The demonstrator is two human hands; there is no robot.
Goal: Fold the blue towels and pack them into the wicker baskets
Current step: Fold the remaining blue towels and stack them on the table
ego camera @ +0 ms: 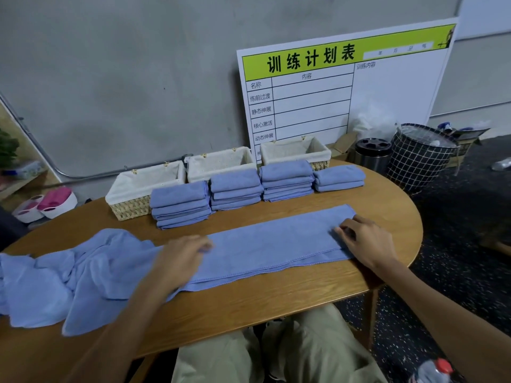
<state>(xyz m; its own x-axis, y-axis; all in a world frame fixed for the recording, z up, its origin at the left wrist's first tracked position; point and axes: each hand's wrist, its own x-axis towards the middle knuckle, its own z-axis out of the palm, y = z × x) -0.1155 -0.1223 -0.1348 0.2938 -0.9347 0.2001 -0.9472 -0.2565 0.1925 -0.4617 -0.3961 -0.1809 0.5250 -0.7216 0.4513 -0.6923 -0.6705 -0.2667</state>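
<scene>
Head view, towel in hand: we have one blue towel [271, 244] folded lengthwise into a long strip, lying flat on the wooden table [249, 308] just in front of the folded stacks
Left hand [179, 261]: it rests on the strip's left part, fingers curled down at the cloth; whether they pinch it or only press, we cannot tell
Right hand [365, 239]: it sits at the strip's right end, fingertips bent onto the top layer, seemingly pinching the end edge
Unfolded pile [63, 280]: more blue cloth lies crumpled left of the strip, touching it under our left hand
Folded stacks [257, 189]: four piles stand behind the strip, just in front of the baskets
Wicker baskets [221, 164]: three lined baskets in a row behind the stacks, seemingly with no towels in them yet
Handling: we judge the towel light, soft and limp, so it will sag and slide on itself
Where to hold: best at the two corners of the right end, then carry that end leftward over the strip
Risk: layers may skew as we fold
</scene>
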